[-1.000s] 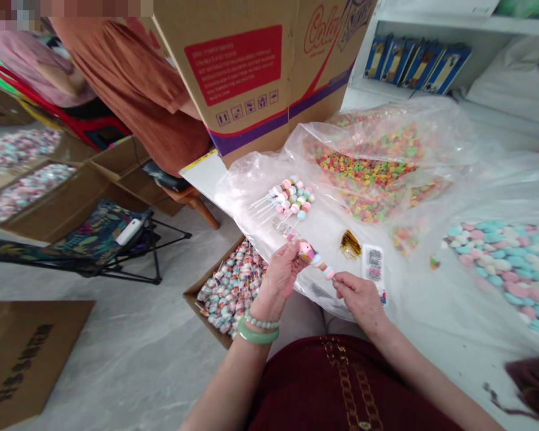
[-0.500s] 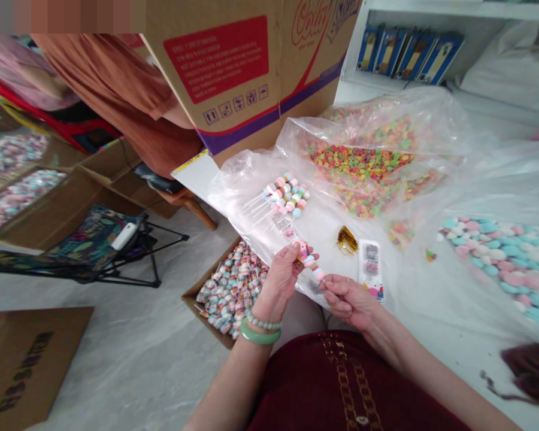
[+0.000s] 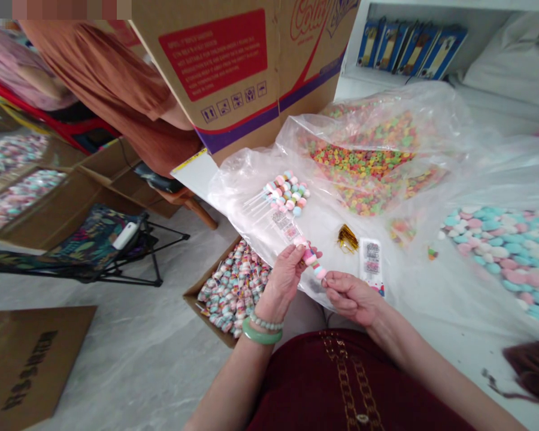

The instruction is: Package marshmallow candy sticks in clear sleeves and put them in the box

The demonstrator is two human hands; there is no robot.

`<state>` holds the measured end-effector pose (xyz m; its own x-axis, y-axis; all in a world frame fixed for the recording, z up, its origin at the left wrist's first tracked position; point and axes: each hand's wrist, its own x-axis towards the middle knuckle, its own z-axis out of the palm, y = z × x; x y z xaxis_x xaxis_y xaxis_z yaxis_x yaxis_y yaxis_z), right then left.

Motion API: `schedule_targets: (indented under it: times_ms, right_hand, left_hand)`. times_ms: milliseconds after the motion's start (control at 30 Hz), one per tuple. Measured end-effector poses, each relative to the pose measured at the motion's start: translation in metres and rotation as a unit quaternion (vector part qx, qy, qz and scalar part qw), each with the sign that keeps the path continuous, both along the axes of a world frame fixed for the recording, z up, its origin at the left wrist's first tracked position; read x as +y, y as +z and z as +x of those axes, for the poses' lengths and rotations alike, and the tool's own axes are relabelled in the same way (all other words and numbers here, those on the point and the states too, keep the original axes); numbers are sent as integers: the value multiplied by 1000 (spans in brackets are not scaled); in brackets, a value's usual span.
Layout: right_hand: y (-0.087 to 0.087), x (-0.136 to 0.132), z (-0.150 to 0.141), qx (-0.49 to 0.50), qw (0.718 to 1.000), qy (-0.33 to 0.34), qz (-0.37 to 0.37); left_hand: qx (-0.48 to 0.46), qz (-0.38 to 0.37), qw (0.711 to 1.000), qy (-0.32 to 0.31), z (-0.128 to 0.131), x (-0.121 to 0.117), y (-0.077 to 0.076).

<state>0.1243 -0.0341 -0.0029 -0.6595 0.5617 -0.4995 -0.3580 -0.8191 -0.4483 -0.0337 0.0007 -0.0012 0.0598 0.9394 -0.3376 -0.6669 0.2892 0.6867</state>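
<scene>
My left hand (image 3: 286, 276), with a beaded bracelet and a green bangle at its wrist, closes round a marshmallow skewer (image 3: 313, 263) in a clear printed bag. Pink, white and blue pieces show between the hands. Fingers of my right hand (image 3: 349, 296) pinch the near end of the same skewer; the exact spot is hidden. Beyond them lies a group of bare marshmallow skewers (image 3: 287, 193), white sticks toward the left. Printed clear bags (image 3: 284, 224) lie just beyond my left hand, and another stack of printed bags (image 3: 372, 263) is beyond my right. Gold twist ties (image 3: 347, 237) sit between.
Under the table edge, a carton (image 3: 193, 296) holds many wrapped skewers. Clear plastic holds ring-shaped candies (image 3: 363, 161); loose marshmallows (image 3: 503, 251) lie at right. A tall cardboard box (image 3: 238, 120) stands at the back, beside a person in a brown-orange top (image 3: 117, 90). A folding stool (image 3: 99, 245) is left.
Both hands keep hold of the bagged skewer and have shifted slightly right. The view has moved a little; the other things lie as before.
</scene>
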Motion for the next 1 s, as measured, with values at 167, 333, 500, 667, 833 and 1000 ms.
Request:
schedule_targets:
  times_ms: [167, 333, 500, 667, 833, 1000]
  right_hand:
    - [-8, 4, 1, 61, 998, 16, -30]
    - [-3, 4, -3, 0, 1000, -14, 7]
    - [4, 2, -4, -114, 989, -59, 68]
    - [4, 0, -5, -255, 944, -127, 168]
    - [0, 0, -11, -127, 984, -77, 95]
    - [-10, 2, -5, 63, 995, -12, -72]
  left_hand:
    - [36, -54, 996, -58, -11, 5, 1]
    - [-27, -44, 997, -53, -29, 18, 13]
    - [-51, -65, 996, -32, -27, 22, 19]
    - [-36, -57, 998, -10, -15, 18, 10]
    - [-60, -58, 997, -3, -14, 17, 10]
    - [-58, -72, 996, -13, -18, 15, 9]
